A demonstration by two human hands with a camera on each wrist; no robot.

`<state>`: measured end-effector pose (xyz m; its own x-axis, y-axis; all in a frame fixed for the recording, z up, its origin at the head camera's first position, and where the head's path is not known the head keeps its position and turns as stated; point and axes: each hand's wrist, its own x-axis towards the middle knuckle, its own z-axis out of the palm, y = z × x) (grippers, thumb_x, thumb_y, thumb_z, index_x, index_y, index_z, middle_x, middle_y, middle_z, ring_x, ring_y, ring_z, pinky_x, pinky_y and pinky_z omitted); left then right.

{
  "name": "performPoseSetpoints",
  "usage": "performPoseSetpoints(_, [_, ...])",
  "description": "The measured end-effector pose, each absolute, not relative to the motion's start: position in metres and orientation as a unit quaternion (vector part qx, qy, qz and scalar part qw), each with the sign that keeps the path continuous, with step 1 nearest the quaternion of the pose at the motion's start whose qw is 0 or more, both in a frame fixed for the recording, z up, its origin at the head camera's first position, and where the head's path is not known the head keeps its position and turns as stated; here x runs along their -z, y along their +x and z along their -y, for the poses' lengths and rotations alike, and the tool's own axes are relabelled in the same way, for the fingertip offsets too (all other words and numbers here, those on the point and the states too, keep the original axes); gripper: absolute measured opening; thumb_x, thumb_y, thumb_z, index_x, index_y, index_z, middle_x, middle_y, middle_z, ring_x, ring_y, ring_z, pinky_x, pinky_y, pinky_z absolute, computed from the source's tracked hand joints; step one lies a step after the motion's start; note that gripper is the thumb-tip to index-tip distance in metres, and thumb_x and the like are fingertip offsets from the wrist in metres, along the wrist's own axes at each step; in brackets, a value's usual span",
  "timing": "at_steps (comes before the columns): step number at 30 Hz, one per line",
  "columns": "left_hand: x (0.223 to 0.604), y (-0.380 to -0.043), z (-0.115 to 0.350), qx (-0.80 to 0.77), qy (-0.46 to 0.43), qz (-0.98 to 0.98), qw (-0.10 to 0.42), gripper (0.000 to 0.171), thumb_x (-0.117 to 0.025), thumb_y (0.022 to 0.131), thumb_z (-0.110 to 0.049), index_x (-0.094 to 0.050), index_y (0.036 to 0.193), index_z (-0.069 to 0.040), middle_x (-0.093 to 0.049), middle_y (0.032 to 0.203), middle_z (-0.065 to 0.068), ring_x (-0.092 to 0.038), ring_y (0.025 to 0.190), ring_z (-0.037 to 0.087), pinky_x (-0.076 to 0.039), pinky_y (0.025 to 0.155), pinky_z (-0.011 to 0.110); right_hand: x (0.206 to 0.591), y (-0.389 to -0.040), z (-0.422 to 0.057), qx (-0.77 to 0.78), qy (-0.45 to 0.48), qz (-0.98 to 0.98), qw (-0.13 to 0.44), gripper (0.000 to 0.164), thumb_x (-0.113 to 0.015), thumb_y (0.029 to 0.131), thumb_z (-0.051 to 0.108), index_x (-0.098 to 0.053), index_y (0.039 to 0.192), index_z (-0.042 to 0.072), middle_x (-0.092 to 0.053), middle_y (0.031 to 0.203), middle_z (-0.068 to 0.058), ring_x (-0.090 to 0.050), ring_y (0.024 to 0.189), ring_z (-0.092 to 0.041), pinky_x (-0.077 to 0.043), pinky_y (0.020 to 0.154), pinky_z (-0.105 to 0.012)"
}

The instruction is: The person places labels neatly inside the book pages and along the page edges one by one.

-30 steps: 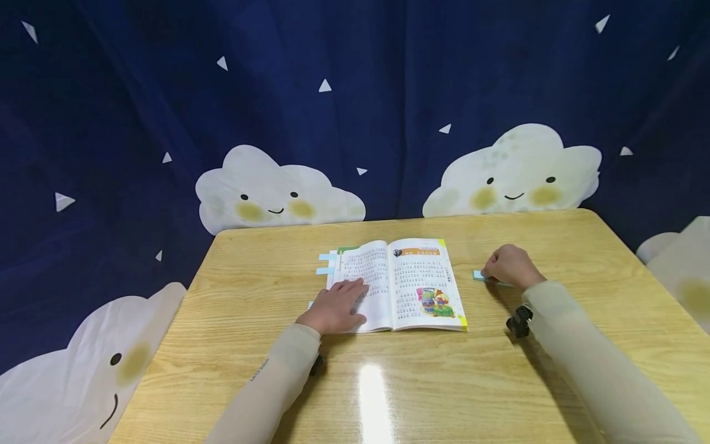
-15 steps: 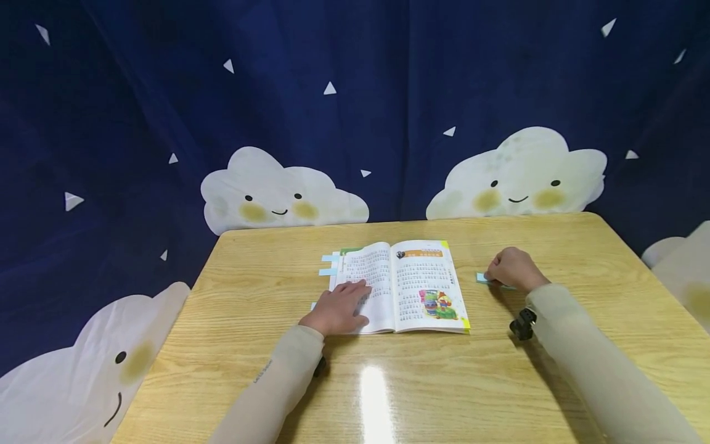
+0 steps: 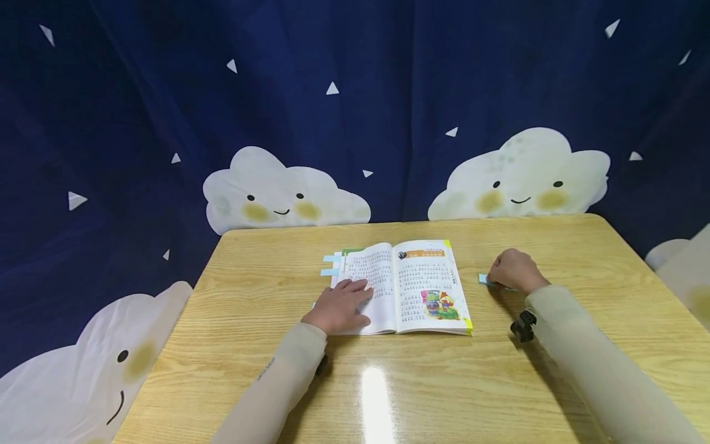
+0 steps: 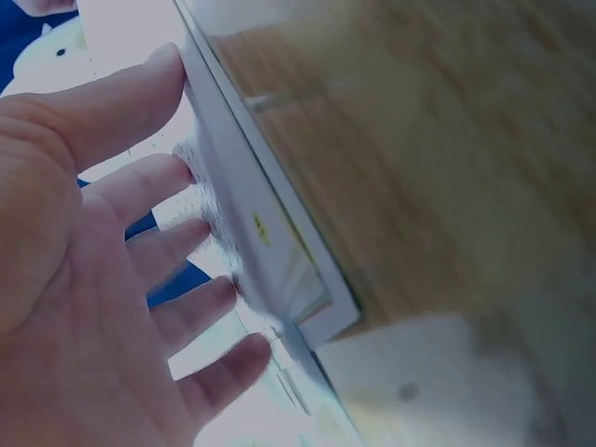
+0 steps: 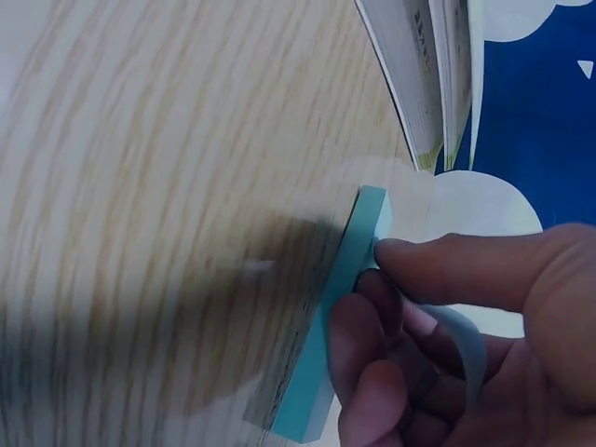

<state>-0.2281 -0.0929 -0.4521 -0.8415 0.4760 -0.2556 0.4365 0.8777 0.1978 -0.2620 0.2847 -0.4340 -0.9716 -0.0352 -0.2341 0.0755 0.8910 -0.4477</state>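
Note:
An open book (image 3: 413, 308) with printed pages and a colour picture lies on the wooden table. My left hand (image 3: 339, 307) rests on its left page, fingers spread; the left wrist view shows the fingers (image 4: 172, 251) straight at the page. To the right of the book, my right hand (image 3: 516, 270) is at a narrow light-blue pad of sticky notes (image 5: 326, 326) on the table. In the right wrist view, thumb and forefinger pinch the pad's top sheet near its far end. That sticky note (image 5: 466, 345) curls up toward the palm, partly hidden by the fingers.
Light-blue sticky tabs (image 3: 330, 272) stick out from the book's left edge. The wooden table (image 3: 444, 388) reaches back to a dark blue curtain (image 3: 377, 111) with white clouds. Black wrist cameras (image 3: 524, 325) hang under the sleeves.
The head view has shifted slightly, so everything sits a little further right. Both hands keep their places on the book and at the sticky-note pad.

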Motion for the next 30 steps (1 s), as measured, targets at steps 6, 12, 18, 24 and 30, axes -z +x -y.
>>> performPoseSetpoints(6, [0.4497,-0.2299,0.0917,-0.078,0.228,-0.957,0.163,0.063,-0.065,0.092,-0.040,-0.045,0.150,-0.026,-0.031,0.164,-0.001,-0.031,0.151,0.030,-0.036,0.114,0.058,0.4326,-0.2616,-0.2840,0.222,0.016,-0.967,0.125,0.023,-0.064,0.086,0.013,-0.066,0.065,0.003,-0.059,0.058,-0.003,-0.049,0.055,-0.015,-0.039,0.054,-0.026])
performPoseSetpoints(12, [0.4472,-0.2312,0.0901,-0.077,0.226,-0.956,0.168,0.063,-0.066,0.092,-0.040,-0.046,0.150,-0.025,-0.032,0.164,-0.001,-0.031,0.151,0.030,-0.035,0.116,0.057,0.4318,-0.2621,-0.2859,0.233,0.018,-0.963,0.132,0.019,-0.061,0.086,0.012,-0.067,0.070,0.003,-0.062,0.062,-0.004,-0.052,0.059,-0.015,-0.041,0.056,-0.026])
performPoseSetpoints(18, [0.4465,-0.2318,0.0906,-0.081,0.225,-0.957,0.165,0.063,-0.067,0.092,-0.039,-0.047,0.149,-0.024,-0.032,0.163,0.000,-0.032,0.150,0.030,-0.036,0.115,0.057,0.4311,-0.2628,-0.2880,0.249,0.007,-0.960,0.124,0.020,-0.060,0.086,0.012,-0.065,0.070,0.003,-0.061,0.063,-0.004,-0.052,0.061,-0.017,-0.039,0.058,-0.026])
performPoseSetpoints(24, [0.4457,-0.2313,0.0901,-0.083,0.221,-0.957,0.170,0.062,-0.066,0.092,-0.039,-0.047,0.149,-0.024,-0.032,0.164,0.000,-0.031,0.151,0.031,-0.035,0.116,0.059,0.4320,-0.2630,-0.2893,0.254,0.000,-0.959,0.129,0.022,-0.059,0.088,0.012,-0.066,0.069,0.004,-0.063,0.064,-0.005,-0.051,0.062,-0.017,-0.038,0.059,-0.027])
performPoseSetpoints(30, [0.4461,-0.2309,0.0891,-0.077,0.222,-0.956,0.173,0.062,-0.066,0.091,-0.039,-0.047,0.149,-0.024,-0.032,0.163,0.000,-0.032,0.150,0.032,-0.035,0.115,0.061,0.4313,-0.2628,-0.2877,0.263,0.006,-0.955,0.137,0.024,-0.058,0.086,0.009,-0.064,0.064,0.004,-0.062,0.059,-0.003,-0.046,0.056,-0.015,-0.037,0.058,-0.027])
